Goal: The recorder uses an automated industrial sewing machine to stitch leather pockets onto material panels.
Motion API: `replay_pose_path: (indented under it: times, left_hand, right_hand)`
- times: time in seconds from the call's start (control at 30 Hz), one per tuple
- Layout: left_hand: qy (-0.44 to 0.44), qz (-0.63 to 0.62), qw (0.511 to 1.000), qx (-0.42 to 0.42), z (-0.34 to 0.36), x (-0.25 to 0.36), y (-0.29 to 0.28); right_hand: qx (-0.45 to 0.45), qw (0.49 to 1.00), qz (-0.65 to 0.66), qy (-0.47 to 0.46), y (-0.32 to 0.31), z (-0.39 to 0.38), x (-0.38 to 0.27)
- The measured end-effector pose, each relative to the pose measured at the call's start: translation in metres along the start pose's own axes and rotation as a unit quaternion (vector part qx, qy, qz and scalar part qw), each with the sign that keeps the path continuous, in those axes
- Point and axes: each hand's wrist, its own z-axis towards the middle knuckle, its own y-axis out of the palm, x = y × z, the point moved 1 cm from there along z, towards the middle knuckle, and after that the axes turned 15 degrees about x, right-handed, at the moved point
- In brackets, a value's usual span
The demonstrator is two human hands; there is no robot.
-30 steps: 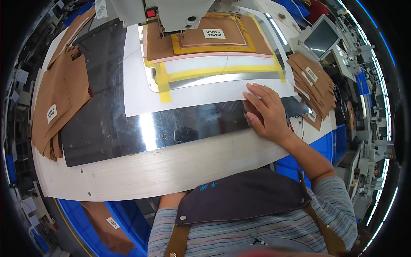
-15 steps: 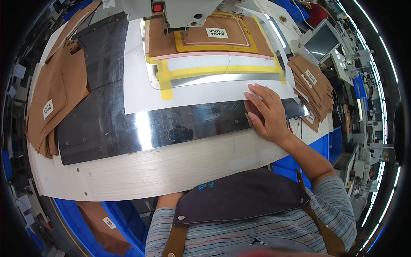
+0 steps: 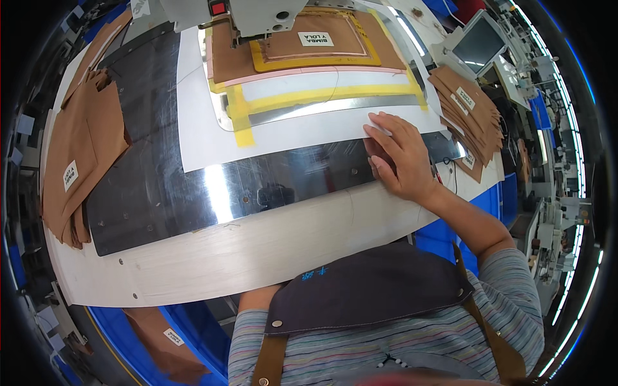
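My right hand (image 3: 402, 154) rests with fingers apart and loosely bent at the lower right edge of the white sheet (image 3: 199, 145), by the dark polished metal plate (image 3: 148, 186). Nothing shows in it. Above it, under the sewing machine head (image 3: 264, 16), lies a jig with yellow tape (image 3: 241, 122) holding brown pieces (image 3: 232, 58) inside a smaller yellow frame (image 3: 259, 63) with a white label. A thin thread crosses the jig. My left forearm (image 3: 257, 296) runs under the table edge, partly behind my apron; the left hand is hidden.
Brown pieces lie stacked at left (image 3: 90, 141) and right (image 3: 476, 122). A small screen (image 3: 479, 46) stands at back right. The pale table (image 3: 174, 270) has a curved front edge. Blue bins (image 3: 193, 331) are below it. More machines line the far right.
The whole scene sits slightly higher in the picture than before, as if my head moved. My right hand stays at the same place on the sheet's edge.
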Motion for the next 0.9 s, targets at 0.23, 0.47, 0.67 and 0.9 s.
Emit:
replay_pose_path:
  times: [0.23, 0.47, 0.67, 0.9]
  left_hand:
    - [0.058, 0.098, 0.994, -0.006, 0.003, 0.029, -0.034]
    - [0.083, 0.217, 0.973, -0.016, -0.009, 0.084, -0.070]
    - [-0.182, -0.030, 0.939, -0.289, 0.068, 0.278, -0.179]
    - [0.181, 0.178, 0.964, 0.084, 0.258, 0.296, -0.126]
  right_hand:
    - [0.020, 1.000, 0.007, 0.003, -0.006, 0.002, 0.003]
    - [0.029, 0.995, 0.087, -0.035, 0.006, 0.089, 0.070]
    - [0.033, 0.980, 0.165, -0.108, 0.085, 0.171, 0.125]
    - [-0.021, 0.963, 0.240, -0.118, 0.145, 0.198, 0.119]
